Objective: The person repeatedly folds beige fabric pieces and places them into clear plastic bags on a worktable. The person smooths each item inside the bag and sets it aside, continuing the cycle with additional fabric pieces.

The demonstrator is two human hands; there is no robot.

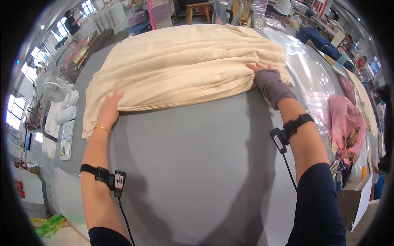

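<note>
A wide stack of cream fabric [184, 66] lies across the far half of the grey tabletop [190, 153]. Its layers show along the near edge, and soft folds run across the top. My left hand [110, 106] rests on the stack's near left part, fingers apart and pointing away from me. At the right end, my right hand [260, 67] reaches over the near edge with its fingertips on the cloth. A grey fabric wrist cover [274, 84] hides its palm, so whether it pinches any layers is unclear.
Clear plastic sheeting [307, 64] and a pink plastic bag [347, 126] lie along the right side. On the left are a white fan [54, 89] and a printed booklet [67, 140]. Cables hang from devices strapped to both forearms. A person [72, 23] stands far back left.
</note>
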